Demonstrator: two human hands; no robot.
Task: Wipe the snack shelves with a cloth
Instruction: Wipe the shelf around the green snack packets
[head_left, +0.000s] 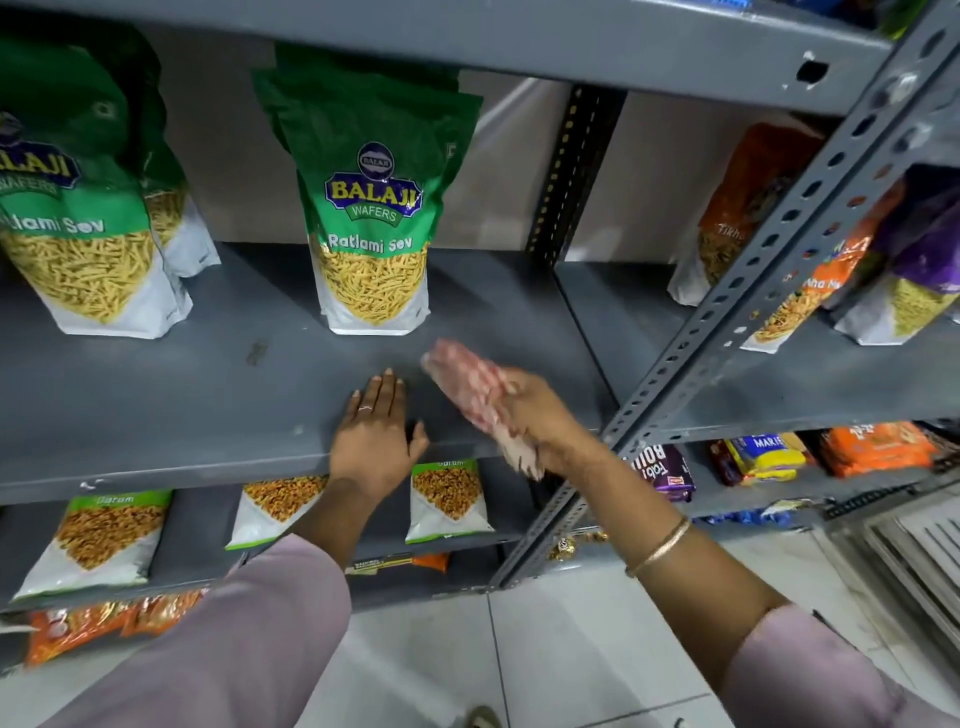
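A grey metal shelf (218, 395) runs across the middle of the head view. My left hand (375, 436) lies flat on its front edge, fingers spread, holding nothing. To the right of it my right hand (540, 415) grips a pink and white cloth (467, 382), blurred by motion, just above the shelf's right part. One end of the cloth points toward the back of the shelf and the other hangs below my fist. A green Ratlami Sev pouch (371, 218) stands upright behind both hands.
More green pouches (78, 208) stand at the left. A perforated grey upright (769, 249) slants down the right side, with orange and purple packs (883, 260) behind it. Lower shelves hold small snack packets (449, 499). White floor tiles (571, 649) lie below.
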